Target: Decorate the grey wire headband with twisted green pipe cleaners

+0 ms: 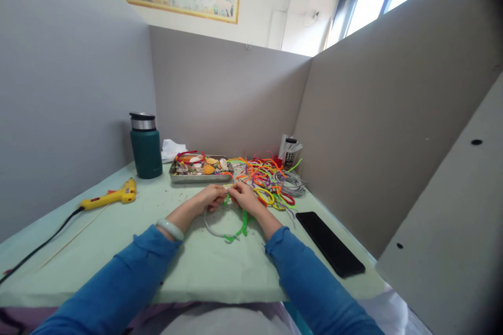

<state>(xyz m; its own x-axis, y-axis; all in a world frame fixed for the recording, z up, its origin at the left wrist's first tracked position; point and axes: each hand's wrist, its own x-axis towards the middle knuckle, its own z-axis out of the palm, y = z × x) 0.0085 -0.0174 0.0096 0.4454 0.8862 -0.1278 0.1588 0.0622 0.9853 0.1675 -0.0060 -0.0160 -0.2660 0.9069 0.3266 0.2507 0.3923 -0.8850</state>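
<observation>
Between my two hands is a grey wire ring [212, 231], its lower part resting on or just above the table. A bright green pipe cleaner [244, 224] is wound around parts of it, at the right, at the bottom and near my fingertips. My left hand [212, 197] is closed in a pinch at the ring's top left. Against it, my right hand [245, 197] pinches at the top, its fingertips almost meeting the left ones. Green strands show between them; exactly which strand each finger grips is partly hidden.
Behind my hands stand a metal tray [200, 179] of shells and a heap of coloured pipe cleaners [261, 172] beside a grey wire coil [293, 184]. A yellow glue gun [112, 198], thin stick [73, 238] and green bottle [146, 149] are left; a black phone [330, 243] is right. Partitions enclose the table.
</observation>
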